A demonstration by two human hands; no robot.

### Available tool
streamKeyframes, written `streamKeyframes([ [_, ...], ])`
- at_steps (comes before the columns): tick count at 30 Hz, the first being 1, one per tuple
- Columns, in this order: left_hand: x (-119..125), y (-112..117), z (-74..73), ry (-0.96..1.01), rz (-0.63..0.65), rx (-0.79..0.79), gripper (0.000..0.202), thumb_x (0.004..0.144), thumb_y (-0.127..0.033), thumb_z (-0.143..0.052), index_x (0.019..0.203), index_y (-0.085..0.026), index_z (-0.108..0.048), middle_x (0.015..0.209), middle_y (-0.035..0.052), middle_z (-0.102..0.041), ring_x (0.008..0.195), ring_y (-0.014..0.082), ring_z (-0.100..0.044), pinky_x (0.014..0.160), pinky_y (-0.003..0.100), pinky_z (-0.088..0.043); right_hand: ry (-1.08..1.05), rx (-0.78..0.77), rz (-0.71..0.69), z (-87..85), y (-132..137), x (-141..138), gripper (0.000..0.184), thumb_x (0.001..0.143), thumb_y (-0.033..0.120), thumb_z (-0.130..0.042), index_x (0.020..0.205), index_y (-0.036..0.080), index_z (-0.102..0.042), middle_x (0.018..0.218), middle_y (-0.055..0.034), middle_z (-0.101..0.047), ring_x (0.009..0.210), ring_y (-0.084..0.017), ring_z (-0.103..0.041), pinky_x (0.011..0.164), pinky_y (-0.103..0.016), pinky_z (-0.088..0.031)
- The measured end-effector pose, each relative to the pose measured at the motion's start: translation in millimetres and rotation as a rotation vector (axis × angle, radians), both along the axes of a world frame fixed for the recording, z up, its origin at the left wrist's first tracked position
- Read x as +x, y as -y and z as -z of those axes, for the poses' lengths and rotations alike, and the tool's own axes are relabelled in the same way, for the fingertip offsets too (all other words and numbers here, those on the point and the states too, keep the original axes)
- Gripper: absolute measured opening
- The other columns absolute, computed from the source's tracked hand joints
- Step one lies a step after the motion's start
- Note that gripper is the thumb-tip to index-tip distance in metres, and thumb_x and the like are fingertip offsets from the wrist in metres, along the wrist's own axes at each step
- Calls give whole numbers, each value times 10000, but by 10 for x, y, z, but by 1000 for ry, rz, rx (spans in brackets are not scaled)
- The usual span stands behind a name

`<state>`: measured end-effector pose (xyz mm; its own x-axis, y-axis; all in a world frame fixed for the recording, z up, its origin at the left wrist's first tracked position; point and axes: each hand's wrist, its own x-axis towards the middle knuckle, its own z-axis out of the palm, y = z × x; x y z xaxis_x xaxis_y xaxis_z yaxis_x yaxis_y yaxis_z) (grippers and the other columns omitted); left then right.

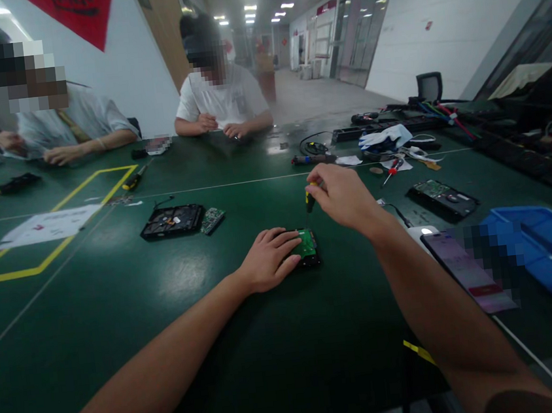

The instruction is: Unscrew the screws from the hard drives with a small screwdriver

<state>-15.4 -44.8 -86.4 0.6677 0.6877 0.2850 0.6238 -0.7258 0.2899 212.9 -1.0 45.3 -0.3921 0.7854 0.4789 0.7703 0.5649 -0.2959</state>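
A hard drive with a green circuit board (pixel 306 245) lies on the table before me. My left hand (pixel 272 259) rests flat across its left part, fingers stretched and apart, covering that side. Above the drive's far right corner, my right hand (pixel 341 196) pinches a black-and-yellow screwdriver (pixel 309 201). The screwdriver stands nearly upright, its thin shaft pointing down at the board's edge; whether the tip sits in a screw is too small to tell.
Left of the drive are a black drive casing (pixel 173 221) and a loose circuit board (pixel 212 220). To the right lie another hard drive (pixel 443 199), a phone (pixel 467 268) and a blue tray (pixel 547 250). A red screwdriver (pixel 391 171) lies farther back. Two people sit opposite.
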Motion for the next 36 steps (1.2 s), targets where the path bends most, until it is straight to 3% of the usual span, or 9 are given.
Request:
streamKeyframes([
  [14,-14,-12,53,-1,6,34,578,1025,-553,-483,1517,-252,-514,1549,77,-533,1427,354,-433,1166,587,-350,62,-52,-49,-109,84,17,181,937,188,-537,1012,181,-701,1000,-86,-725,794,-203,-610,802,-354,-432],
  [25,-2,-1,25,1,14,42,583,1010,-553,-514,1503,-243,-529,1536,87,-546,1416,363,-447,1164,593,-353,120,-73,-36,6,37,-25,200,927,139,-468,979,186,-656,996,-97,-714,909,-232,-627,832,-352,-425],
  [36,-7,0,36,2,11,43,591,1007,-563,-517,1502,-239,-528,1543,88,-540,1432,369,-433,1173,598,-347,165,-90,-51,66,28,-25,202,1014,241,-483,1001,195,-679,1064,-106,-659,962,-236,-607,870,-365,-436],
])
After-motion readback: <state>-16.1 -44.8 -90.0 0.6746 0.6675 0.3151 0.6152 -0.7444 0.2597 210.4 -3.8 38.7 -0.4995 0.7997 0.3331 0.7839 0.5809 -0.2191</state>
